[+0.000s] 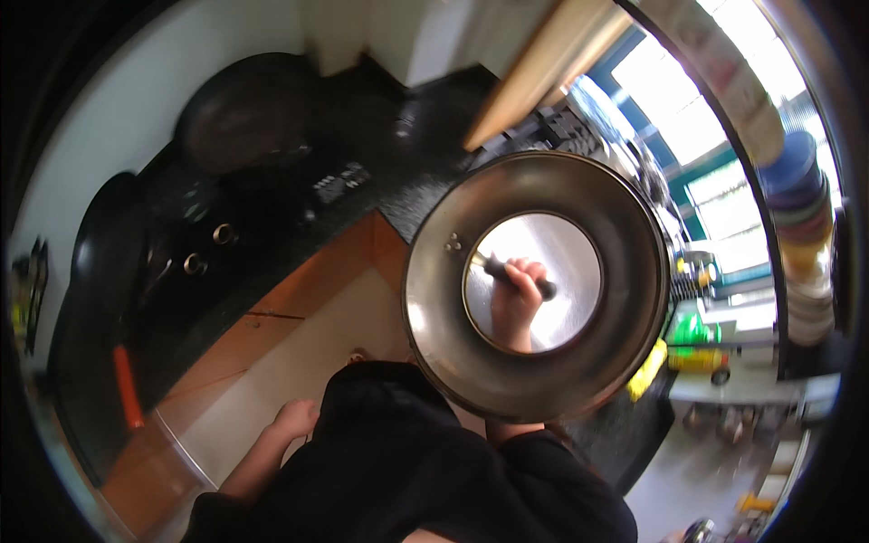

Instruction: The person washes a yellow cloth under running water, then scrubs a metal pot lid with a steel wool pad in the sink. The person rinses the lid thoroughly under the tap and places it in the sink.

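A large round lid with a wide metal ring and what appears to be a clear centre fills the middle right. Through that centre my right hand shows behind the lid, its fingers closed round a black handle. Rivets sit on the ring near the handle's upper left end. The right forearm passes behind the ring's lower edge. At the lower left hangs my left hand, beside the black clothing, its fingers partly curled and blurred. No object shows in it, and its palm is hidden.
A black counter runs along the left above orange cabinet fronts. Dark round cookware and an orange-red handle-like object are there. A wooden panel slants behind the lid. A yellow cloth-like item lies near the lid's right edge.
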`<move>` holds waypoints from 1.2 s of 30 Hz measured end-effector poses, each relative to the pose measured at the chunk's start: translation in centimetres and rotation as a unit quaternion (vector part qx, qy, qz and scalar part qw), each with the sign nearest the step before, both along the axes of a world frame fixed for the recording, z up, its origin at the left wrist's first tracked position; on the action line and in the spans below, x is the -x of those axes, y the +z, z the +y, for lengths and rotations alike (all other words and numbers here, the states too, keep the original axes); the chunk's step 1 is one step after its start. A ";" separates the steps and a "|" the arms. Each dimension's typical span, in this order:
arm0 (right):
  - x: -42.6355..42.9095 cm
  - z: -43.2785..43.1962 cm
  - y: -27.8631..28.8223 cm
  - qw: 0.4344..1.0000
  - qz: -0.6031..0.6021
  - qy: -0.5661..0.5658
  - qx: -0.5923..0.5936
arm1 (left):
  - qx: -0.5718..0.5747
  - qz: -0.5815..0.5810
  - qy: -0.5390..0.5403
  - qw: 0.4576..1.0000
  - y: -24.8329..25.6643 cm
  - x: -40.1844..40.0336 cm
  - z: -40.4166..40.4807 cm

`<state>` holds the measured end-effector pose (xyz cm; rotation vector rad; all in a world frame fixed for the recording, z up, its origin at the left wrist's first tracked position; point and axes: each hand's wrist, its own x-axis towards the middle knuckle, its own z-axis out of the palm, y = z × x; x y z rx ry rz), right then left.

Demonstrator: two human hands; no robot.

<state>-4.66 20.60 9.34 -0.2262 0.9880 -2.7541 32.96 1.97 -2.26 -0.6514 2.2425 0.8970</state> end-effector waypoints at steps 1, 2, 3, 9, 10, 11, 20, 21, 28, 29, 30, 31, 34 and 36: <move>0.0 1.1 -0.7 0.999 -0.028 -0.012 0.016 | 0.001 0.030 -0.005 1.000 0.3 1.4 -0.3; 0.0 2.1 -1.5 0.999 -0.045 -0.016 0.027 | -0.004 0.034 -0.014 0.999 0.1 2.4 -0.7; -0.1 2.7 -2.4 0.994 -0.101 -0.014 0.036 | -0.008 0.037 -0.017 0.999 -0.3 3.2 -0.8; 1.0 6.6 -7.3 0.977 -0.135 0.055 0.155 | -0.225 0.033 0.102 0.968 4.8 14.3 2.5; 1.7 7.3 -7.4 0.977 -0.145 0.046 0.149 | -0.339 0.027 0.146 0.929 6.5 16.6 3.6; 2.4 7.8 -7.6 0.977 -0.157 0.039 0.140 | -0.443 0.017 0.191 0.876 8.5 18.9 5.0; 8.9 12.6 -14.3 0.935 -0.338 -0.036 0.102 | -0.569 0.113 0.454 0.676 11.7 39.9 19.1; 9.4 12.7 -15.0 0.930 -0.355 -0.048 0.084 | -0.545 0.134 0.480 0.674 10.3 41.7 19.2; 8.3 20.3 -9.4 0.832 -0.408 0.100 -0.363 | -0.435 0.127 0.498 0.739 3.4 47.2 19.8; 7.0 22.4 -9.4 0.827 -0.281 0.034 -0.487 | -0.387 0.137 0.493 0.768 1.0 47.8 19.8; 5.0 24.2 -6.8 0.821 -0.114 -0.104 -0.549 | -0.326 0.209 0.519 0.762 2.8 47.8 21.7; 3.5 26.2 -3.5 0.812 -0.036 -0.191 -0.551 | -0.288 0.206 0.476 0.805 3.7 47.6 21.8; 0.8 31.5 2.5 0.531 0.209 -0.414 -0.709 | -0.293 0.193 0.462 0.814 2.6 47.6 20.3; -0.6 34.0 3.7 0.406 0.128 -0.249 -0.870 | -0.270 0.172 0.476 0.819 2.2 48.1 20.2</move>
